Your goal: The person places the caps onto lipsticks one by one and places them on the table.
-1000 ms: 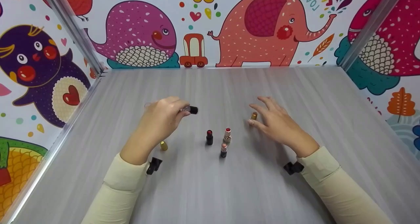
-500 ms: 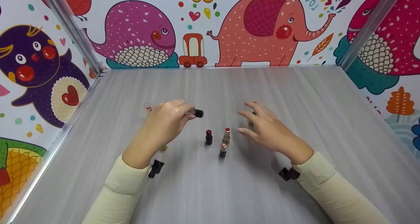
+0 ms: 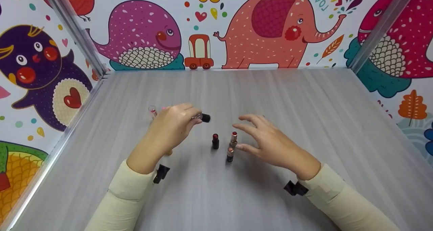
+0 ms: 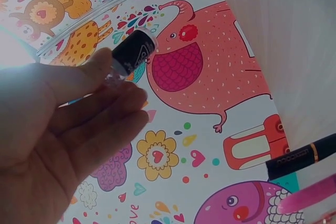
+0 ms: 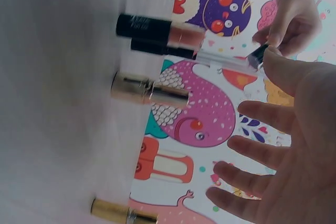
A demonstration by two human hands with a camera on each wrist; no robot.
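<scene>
In the head view my left hand (image 3: 174, 124) pinches a lipstick tube (image 3: 205, 117) with a black end and a clear part, raised over the table. Its lettered black end (image 4: 134, 51) points away from the thumb in the left wrist view; the fingers hide the rest. My right hand (image 3: 274, 143), fingers spread and holding nothing, hovers beside a gold lipstick (image 3: 234, 139) with a red tip and a black lipstick (image 3: 230, 155) with a nude tip. To their left stands a black lipstick (image 3: 215, 142) with a dark red tip.
Behind the left hand a clear-topped tube (image 3: 152, 111) and a pink tip (image 3: 164, 108) show. A small gold tube (image 3: 169, 152) is mostly covered by the left wrist. Another gold tube (image 5: 118, 211) stands in the right wrist view. Cartoon-printed panels (image 3: 145, 35) border the table.
My right hand has left the gold tube at the right, moving left and nearer to the standing lipsticks. My left hand has shifted slightly right and down with its tube.
</scene>
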